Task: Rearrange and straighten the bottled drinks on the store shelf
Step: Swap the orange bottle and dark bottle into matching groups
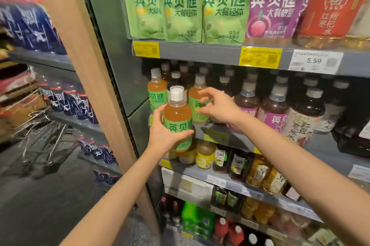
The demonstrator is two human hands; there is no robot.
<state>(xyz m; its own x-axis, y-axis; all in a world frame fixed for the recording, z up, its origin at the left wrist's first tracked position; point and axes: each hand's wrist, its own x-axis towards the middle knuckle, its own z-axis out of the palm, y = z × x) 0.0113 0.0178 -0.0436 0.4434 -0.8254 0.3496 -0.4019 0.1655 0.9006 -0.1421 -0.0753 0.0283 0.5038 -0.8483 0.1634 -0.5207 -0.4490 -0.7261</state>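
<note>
Counted against the grey shelf edge [200, 51]: three green pouches [184, 11] and one whole purple pouch [272, 9] above it, three green-label bottles [177, 117] and two front purple-label bottles [274, 109] below it, two yellow price tags [260, 57], two hands [166, 133].

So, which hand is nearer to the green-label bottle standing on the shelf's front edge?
Right. The right hand is at the shelf bottle, fingers on its label. The left hand is lower left, gripping another green-label bottle.
</note>
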